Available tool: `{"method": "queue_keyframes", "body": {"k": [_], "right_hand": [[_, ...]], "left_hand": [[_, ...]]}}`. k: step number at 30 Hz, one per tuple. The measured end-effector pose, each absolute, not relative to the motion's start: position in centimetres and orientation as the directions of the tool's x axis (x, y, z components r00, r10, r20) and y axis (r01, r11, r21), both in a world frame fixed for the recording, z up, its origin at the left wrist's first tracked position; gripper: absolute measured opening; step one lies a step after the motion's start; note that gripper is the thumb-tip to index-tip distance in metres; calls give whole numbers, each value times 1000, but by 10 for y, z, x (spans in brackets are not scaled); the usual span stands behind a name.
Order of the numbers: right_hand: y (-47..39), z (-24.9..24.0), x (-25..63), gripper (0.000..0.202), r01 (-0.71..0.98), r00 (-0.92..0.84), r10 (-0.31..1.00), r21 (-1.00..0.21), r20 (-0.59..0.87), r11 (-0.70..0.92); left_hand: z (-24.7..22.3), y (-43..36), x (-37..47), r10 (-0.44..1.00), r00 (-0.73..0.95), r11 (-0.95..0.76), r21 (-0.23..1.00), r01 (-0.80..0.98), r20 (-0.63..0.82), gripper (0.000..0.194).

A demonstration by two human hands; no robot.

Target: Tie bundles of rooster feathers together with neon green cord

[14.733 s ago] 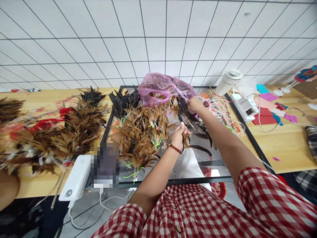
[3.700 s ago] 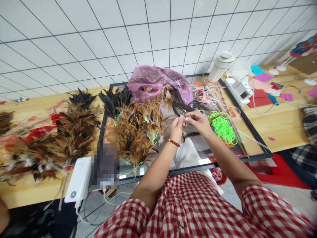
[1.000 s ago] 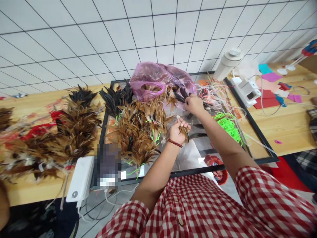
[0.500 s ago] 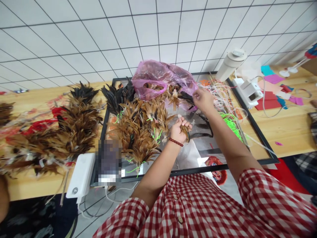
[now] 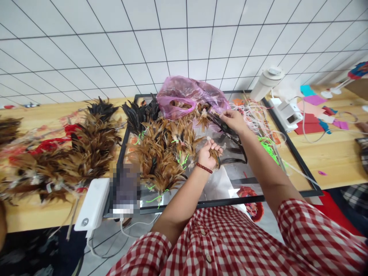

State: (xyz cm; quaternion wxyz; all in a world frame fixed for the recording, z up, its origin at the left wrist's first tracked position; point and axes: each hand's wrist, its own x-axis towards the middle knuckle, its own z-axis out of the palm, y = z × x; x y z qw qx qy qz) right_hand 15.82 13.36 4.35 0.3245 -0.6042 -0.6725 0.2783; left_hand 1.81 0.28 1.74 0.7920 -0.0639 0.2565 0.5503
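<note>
My left hand (image 5: 209, 154) is closed around a small bunch of brown feathers (image 5: 214, 155), whose pale quill ends stick out near the fingers. My right hand (image 5: 234, 121) reaches to the edge of a pink plastic bag (image 5: 205, 92), thumb and fingers drawn together in a pinch. Dark feathers (image 5: 220, 122) lie right under these fingertips; what the pinch holds is too small to tell. Brown feathers show in the bag's mouth. To the left lie brown feather bundles (image 5: 163, 153) tied with green string, and black feathers (image 5: 140, 117) behind them.
A black-framed glass panel (image 5: 184, 202) lies on the wooden table (image 5: 339, 153). White strips, green string (image 5: 267, 147), a white bottle (image 5: 267, 82) and a power strip (image 5: 284, 115) are at right. More feather bundles (image 5: 94, 145), a power bank (image 5: 93, 203) and a blurred-out phone (image 5: 124, 188) are at left.
My right hand has shifted slightly along the bag's edge, lower over the dark feathers. My left hand keeps its grip on the brown feathers. The camera view has tilted a little.
</note>
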Motion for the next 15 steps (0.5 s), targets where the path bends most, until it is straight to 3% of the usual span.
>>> {"method": "queue_keyframes", "body": {"k": [2,5,9,15], "right_hand": [[129,54,164,23,430,-132,990,-898,40,93],[115,65,168,34,275,-234,972,-961,-39,28],[91,65,165,37,259,-227,970,-966,-85,-24],[46,42,158,40,243,-164,986,-970,-24,17]], "left_hand": [[18,3,19,835,265,386,171,-907,-481,35],[17,3,19,832,269,392,173,-903,-485,33],[14,4,19,859,230,355,208,-912,-457,34],[13,9,17,875,67,260,350,-900,-479,27]]}}
